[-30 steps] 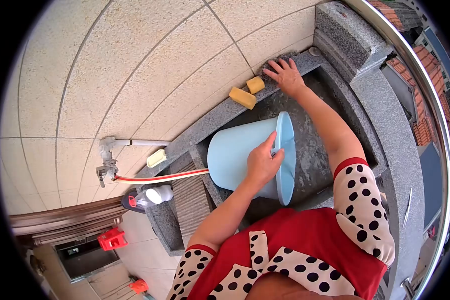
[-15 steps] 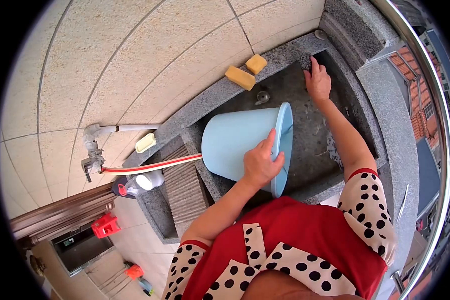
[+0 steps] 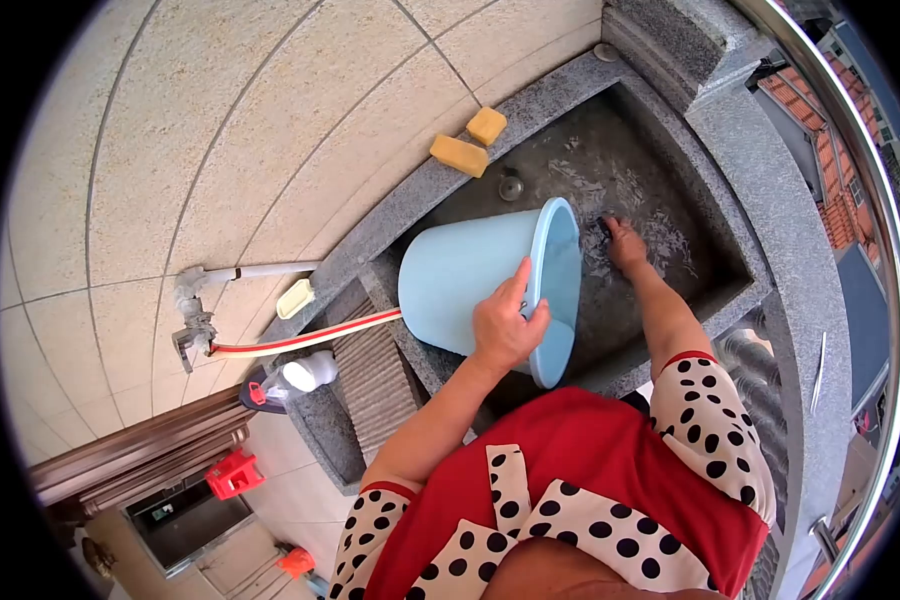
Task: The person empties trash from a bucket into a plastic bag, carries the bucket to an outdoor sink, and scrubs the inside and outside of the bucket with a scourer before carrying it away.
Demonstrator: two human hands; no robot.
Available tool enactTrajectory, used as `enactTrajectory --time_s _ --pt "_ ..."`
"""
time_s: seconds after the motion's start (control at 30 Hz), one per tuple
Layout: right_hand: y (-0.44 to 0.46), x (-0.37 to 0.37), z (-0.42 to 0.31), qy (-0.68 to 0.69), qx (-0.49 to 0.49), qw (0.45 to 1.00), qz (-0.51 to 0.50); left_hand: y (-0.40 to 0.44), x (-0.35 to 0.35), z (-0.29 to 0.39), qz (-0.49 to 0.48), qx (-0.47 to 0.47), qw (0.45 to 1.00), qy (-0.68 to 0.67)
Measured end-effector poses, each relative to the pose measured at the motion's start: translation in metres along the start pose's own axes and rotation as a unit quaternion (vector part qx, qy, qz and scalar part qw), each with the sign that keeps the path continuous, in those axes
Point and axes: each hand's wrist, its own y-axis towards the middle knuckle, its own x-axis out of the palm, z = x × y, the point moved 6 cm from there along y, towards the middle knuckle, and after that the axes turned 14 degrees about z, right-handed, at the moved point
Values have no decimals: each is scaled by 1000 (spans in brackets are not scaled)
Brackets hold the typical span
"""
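Observation:
A light blue bucket (image 3: 470, 255) lies tipped on its side in the grey stone sink (image 3: 715, 210), its mouth facing right. My left hand (image 3: 508, 320) grips the rim on the near side, index finger stretched along it and thumb apart. In the wet sink beyond the bucket's mouth, my right hand (image 3: 626, 245) is low at the bottom with its fingers bent together. A small dark patch shows at its fingertips; what it is I cannot make out. Pale streaks of rippling water lie around this hand.
Two yellow soap bars (image 3: 459, 156) sit on the back ledge near the drain (image 3: 511, 187). A red-striped hose (image 3: 310, 343) runs from the tap (image 3: 192, 335) to behind the bucket. Left are a ribbed washboard (image 3: 375, 380), a soap dish (image 3: 294, 298) and a white bottle (image 3: 310, 372).
My right hand has come from the sink's far corner toward me, nearer the bucket's mouth. Water streaks now spread over the sink bottom. My left hand stays on the bucket rim.

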Motion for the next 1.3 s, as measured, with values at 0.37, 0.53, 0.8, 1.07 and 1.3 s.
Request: enactTrajectory --time_s 0.37,0.53,0.8,1.07,1.3 --pt "-97 -35 -126 47 -206 977 -7 17 15 -18 -136 74 982 104" --pt "-68 2 -147 -105 -247 960 79 9 25 -36 -174 47 983 48" --pt "-167 12 -184 65 -195 920 -334 23 35 -37 -171 24 984 34" --pt "-174 -26 -192 116 -171 865 -457 24 38 -35 -181 15 983 35" --pt "-84 29 -171 -117 -372 913 -122 27 41 -36 -204 18 978 48"
